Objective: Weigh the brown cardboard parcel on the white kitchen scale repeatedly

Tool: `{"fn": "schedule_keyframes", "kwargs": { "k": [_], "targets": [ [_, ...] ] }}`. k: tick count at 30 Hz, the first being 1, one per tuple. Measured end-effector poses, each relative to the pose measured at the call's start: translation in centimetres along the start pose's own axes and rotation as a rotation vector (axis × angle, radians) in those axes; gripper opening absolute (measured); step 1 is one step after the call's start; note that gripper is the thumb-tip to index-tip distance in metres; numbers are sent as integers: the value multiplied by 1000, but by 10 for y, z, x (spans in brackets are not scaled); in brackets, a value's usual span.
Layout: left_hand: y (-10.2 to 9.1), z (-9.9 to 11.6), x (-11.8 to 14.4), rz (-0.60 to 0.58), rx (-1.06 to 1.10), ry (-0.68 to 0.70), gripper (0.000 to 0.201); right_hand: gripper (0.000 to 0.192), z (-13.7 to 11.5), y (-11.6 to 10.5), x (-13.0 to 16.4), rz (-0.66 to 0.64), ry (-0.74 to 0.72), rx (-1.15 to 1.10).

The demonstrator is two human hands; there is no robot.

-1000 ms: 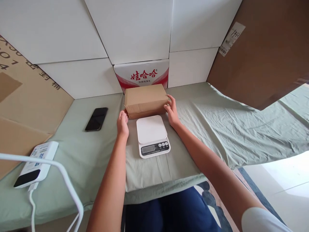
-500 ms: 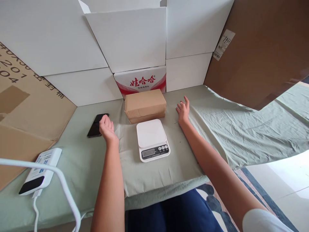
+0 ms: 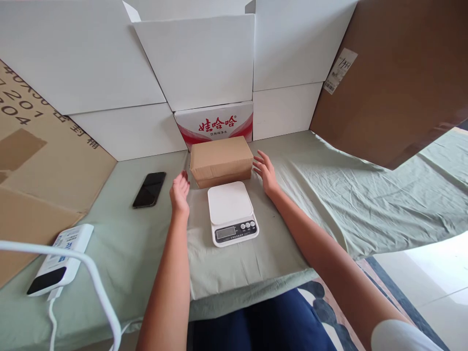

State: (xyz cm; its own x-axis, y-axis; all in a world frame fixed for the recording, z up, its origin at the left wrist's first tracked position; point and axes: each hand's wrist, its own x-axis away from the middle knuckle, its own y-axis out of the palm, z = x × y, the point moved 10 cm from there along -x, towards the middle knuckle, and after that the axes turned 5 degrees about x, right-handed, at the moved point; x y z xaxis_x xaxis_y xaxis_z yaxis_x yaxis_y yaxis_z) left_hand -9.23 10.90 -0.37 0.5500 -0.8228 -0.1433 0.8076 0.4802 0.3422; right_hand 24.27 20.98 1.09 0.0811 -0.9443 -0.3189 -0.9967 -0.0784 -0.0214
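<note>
Brown cardboard box [image 3: 221, 160] lies flat on the green sheet [image 3: 329, 195] over the table, far centre, long side facing the camera. It sits just behind the white kitchen scale [image 3: 231, 213], front edge right at the scale's far rim; can't tell if they touch. Behind it, nearly against its back, a white carton with red Chinese print [image 3: 215, 123].

Left hand [image 3: 180, 191]: open, fingers loosely spread, palm turned toward the box's left end, just beside it, not touching. Holds nothing.
Right hand [image 3: 265, 171]: open, fingers spread, hovering just beside the box's right end, a small gap between them. Holds nothing.
Both forearms run in from the near edge, either side of the scale.

Scale: platform bare, display and three round buttons on the near side. It sits between the hands and directly in front of the box, so it occupies the near side of the box.

Around:
- Black phone [image 3: 149, 189], face up, left of the left hand, well clear of the box.
- White power bank [image 3: 58, 259] with a white cable [image 3: 91, 273], near left.
- White cartons [image 3: 197, 58] stacked as a back wall.
- Brown cardboard sheets, left [image 3: 44, 161] and upper right [image 3: 395, 78]; the right one carries a shipping label [image 3: 340, 70].
- Sheet is wrinkled on the right, smooth under the box.
- Dark blue lap [image 3: 263, 321] at the near edge.
</note>
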Motion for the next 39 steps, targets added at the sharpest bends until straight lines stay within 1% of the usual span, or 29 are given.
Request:
{"fn": "schedule_keyframes", "kwargs": {
  "k": [3, 6, 9, 12, 14, 17, 19, 22, 26, 30, 33, 36, 39],
  "targets": [
    [8, -8, 2, -50, -20, -16, 77, 68, -2, 19, 6, -111, 31, -31],
    [11, -17, 2, -50, -27, -45, 85, 68, -12, 31, 12, -172, 3, -39],
    [9, -23, 3, -25, -39, -72, 86, 71, -21, 35, 15, -175, -47, -12],
    [10, -24, 3, -35, -53, -64, 83, 74, -25, 35, 14, -164, -95, 12],
    [12, -19, 4, -44, -55, -35, 80, 77, -24, 35, 13, -158, -116, 16],
    [15, -7, 9, -46, -53, 39, 81, 83, -28, 30, 15, -125, -171, 23],
    [17, 4, 18, -65, -71, 97, 80, 86, -34, 26, 22, -91, -215, 50],
    [16, 19, 40, -92, -116, 172, 74, 85, -48, 20, 41, -56, -252, 100],
    [4, 31, 76, -69, -133, 211, 76, 81, -61, 14, 75, -45, -264, 119],
    [-8, 31, 109, -67, -143, 197, 78, 75, -62, 4, 105, -35, -247, 137],
    [-14, 29, 125, -81, -144, 192, 75, 72, -60, -1, 118, -42, -226, 137],
    [-18, 26, 134, -88, -141, 176, 75, 71, -62, -3, 123, -36, -220, 135],
    [-19, 23, 136, -82, -129, 152, 74, 72, -63, -3, 123, -38, -210, 134]
  ]
}}
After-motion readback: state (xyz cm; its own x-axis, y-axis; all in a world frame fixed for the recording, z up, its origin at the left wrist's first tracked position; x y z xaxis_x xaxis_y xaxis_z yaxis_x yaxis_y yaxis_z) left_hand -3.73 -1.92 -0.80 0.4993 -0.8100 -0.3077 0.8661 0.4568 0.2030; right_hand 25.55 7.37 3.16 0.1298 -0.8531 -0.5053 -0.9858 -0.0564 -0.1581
